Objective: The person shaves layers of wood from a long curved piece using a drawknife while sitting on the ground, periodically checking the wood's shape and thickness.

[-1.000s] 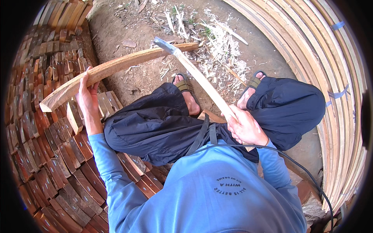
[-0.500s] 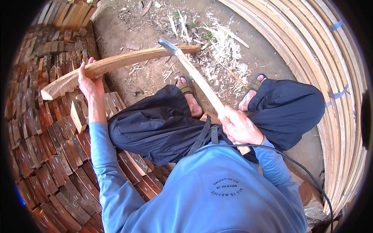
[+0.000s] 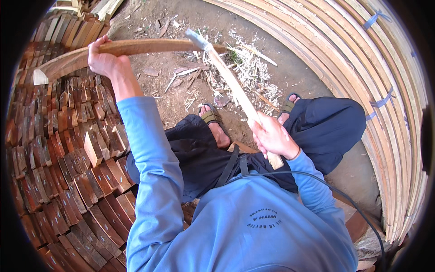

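Note:
My left hand (image 3: 108,61) is closed round a curved wooden board (image 3: 149,46), gripping it towards its thick left end. The board's thinner far end points right, over the ground. In my right hand (image 3: 274,135) is the pale wooden handle of an adze (image 3: 235,88). Its narrow grey metal head lies across the board's right part in this view; whether the two touch I cannot tell. The fingers of my right hand wrap the handle near its lower end.
Stacked reddish-brown wood blocks (image 3: 68,181) fill the left side. Long, bent wooden strips (image 3: 344,59), tied with blue bands, curve along the right. Pale wood shavings (image 3: 258,75) lie on the dirt ahead of my sandalled feet. A black cable (image 3: 335,183) crosses my lap.
The curved board has moved away from me and slightly left, with my left hand now bent over it. The adze has shifted a little forward in my right hand.

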Demonstrator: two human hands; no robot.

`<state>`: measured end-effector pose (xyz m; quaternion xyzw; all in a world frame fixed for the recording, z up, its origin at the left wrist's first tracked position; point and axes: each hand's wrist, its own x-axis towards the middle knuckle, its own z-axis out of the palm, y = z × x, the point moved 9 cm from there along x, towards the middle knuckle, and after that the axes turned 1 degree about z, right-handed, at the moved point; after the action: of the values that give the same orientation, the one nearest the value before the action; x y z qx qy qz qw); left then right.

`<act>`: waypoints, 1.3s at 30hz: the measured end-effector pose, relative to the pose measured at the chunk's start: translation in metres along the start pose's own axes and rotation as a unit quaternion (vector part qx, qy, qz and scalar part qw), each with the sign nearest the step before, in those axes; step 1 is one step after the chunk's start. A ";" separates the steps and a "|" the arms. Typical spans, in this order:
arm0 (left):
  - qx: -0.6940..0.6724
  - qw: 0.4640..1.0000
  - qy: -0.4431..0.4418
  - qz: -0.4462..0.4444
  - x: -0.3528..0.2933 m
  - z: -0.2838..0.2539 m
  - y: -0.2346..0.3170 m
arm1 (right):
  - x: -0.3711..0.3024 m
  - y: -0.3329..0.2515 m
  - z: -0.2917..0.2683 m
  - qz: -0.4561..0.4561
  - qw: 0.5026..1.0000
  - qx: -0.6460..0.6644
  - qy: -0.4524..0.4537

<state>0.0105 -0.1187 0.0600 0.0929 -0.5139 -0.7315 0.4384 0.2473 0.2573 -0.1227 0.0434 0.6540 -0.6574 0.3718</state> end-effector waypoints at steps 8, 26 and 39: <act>-0.037 0.999 -0.003 -0.007 -0.036 0.009 -0.058 | 0.066 0.043 0.000 0.069 0.990 0.124 -0.001; -0.007 0.989 -0.125 0.080 -0.008 0.043 -0.001 | 0.083 0.059 0.012 0.092 0.973 0.208 -0.039; -0.008 0.994 -0.107 0.026 0.024 0.021 -0.042 | 0.084 0.057 0.024 0.128 0.956 0.256 -0.071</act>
<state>-0.0388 -0.1182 0.0425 -0.0027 -0.5537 -0.7299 0.4008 0.2286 0.2067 -0.2123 0.1737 0.4250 -0.7510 0.4745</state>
